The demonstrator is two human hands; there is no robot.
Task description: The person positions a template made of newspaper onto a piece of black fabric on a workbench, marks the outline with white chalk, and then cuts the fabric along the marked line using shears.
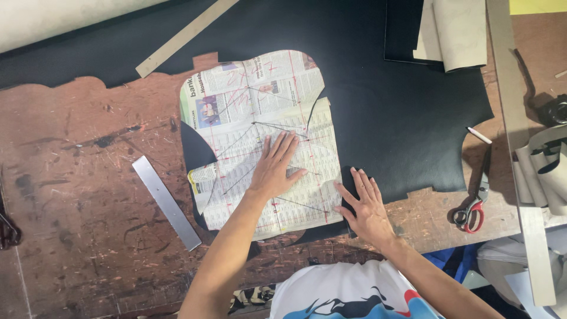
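Observation:
A newspaper pattern piece with pencil lines lies flat on a large black leather sheet spread over a scratched wooden table. My left hand presses flat on the middle of the newspaper, fingers spread. My right hand rests flat at the pattern's lower right edge, fingers on the black leather beside the paper. Neither hand holds anything.
A short metal ruler lies left of the pattern. A long strip sits at the top. Red-handled scissors and a white marker lie at the right. Rolled paper and grey pieces sit at the right side.

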